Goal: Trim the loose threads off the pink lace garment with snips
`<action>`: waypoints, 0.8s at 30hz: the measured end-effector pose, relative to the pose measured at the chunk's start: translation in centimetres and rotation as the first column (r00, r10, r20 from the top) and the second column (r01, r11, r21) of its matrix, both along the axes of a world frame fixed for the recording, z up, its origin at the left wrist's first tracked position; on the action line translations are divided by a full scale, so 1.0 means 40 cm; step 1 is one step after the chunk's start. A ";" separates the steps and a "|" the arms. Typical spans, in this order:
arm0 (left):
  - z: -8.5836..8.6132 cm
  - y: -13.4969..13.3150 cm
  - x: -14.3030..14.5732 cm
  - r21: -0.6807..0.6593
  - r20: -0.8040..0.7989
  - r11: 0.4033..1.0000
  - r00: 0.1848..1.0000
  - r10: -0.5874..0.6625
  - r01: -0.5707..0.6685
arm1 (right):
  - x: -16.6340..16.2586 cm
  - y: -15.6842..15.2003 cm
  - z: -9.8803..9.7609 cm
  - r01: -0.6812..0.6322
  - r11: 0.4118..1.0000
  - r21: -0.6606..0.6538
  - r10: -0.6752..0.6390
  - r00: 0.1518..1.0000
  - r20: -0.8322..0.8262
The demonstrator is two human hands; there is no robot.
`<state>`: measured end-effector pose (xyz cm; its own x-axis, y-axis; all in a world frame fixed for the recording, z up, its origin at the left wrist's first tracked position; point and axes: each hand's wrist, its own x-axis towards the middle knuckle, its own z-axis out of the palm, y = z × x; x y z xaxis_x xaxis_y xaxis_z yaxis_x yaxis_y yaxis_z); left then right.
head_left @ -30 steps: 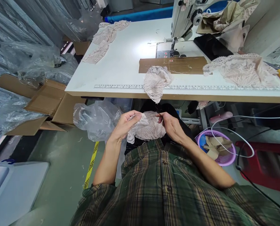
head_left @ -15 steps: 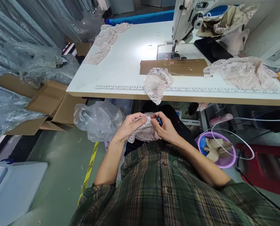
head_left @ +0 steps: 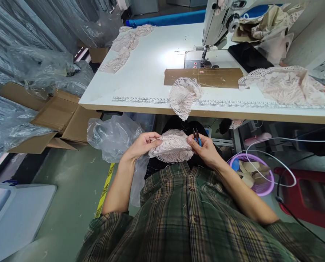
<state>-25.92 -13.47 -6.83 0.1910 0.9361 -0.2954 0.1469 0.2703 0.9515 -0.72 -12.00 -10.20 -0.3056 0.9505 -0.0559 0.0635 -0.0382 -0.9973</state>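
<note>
A pale pink lace piece [head_left: 173, 147] is stretched between my two hands, above my lap and below the table edge. My left hand [head_left: 143, 146] pinches its left end between thumb and fingers. At the other end, my right hand [head_left: 205, 150] grips the lace with thumb and forefinger. Small blue thread snips [head_left: 197, 137] are also tucked in that right hand, their dark blades pointing up and away from me. Another lace piece [head_left: 184, 96] lies on the table just ahead, hanging over the front edge.
A sewing machine [head_left: 219, 25] stands on the white table [head_left: 143, 80], with a cardboard strip [head_left: 219, 77] before it. More lace [head_left: 285, 85] lies right, and a lace strip [head_left: 124, 49] far left. Below are a plastic bag [head_left: 113, 138], an open carton [head_left: 61, 112] and a purple basket [head_left: 268, 187].
My hands have moved apart, spreading the lace wider between them. The right hand has shifted right and turned, so the snips' blades now show. The view has shifted slightly.
</note>
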 end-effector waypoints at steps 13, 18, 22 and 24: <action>0.024 0.025 0.058 0.030 0.006 0.965 0.966 -0.260 0.259 | -0.051 0.028 0.023 -0.234 0.962 0.141 0.237 0.971 -0.003; 0.018 0.019 0.079 0.041 0.040 0.989 0.989 -0.145 0.143 | -0.058 0.010 0.022 -0.147 0.989 0.008 0.147 0.989 -0.023; 0.012 0.012 0.099 0.076 0.041 0.997 0.999 -0.033 0.030 | -0.061 -0.001 0.026 -0.099 0.994 0.048 0.099 0.995 0.002; 0.012 0.010 0.103 0.085 0.013 0.996 1.000 -0.024 0.023 | -0.058 -0.001 0.030 -0.093 0.993 0.071 0.093 0.996 0.002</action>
<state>-21.79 -13.07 -6.34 0.2166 0.9529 -0.2120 0.1387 0.1850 0.9729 -3.03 -12.03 -9.01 -0.3927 0.9196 0.0106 0.0626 0.0382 -0.9973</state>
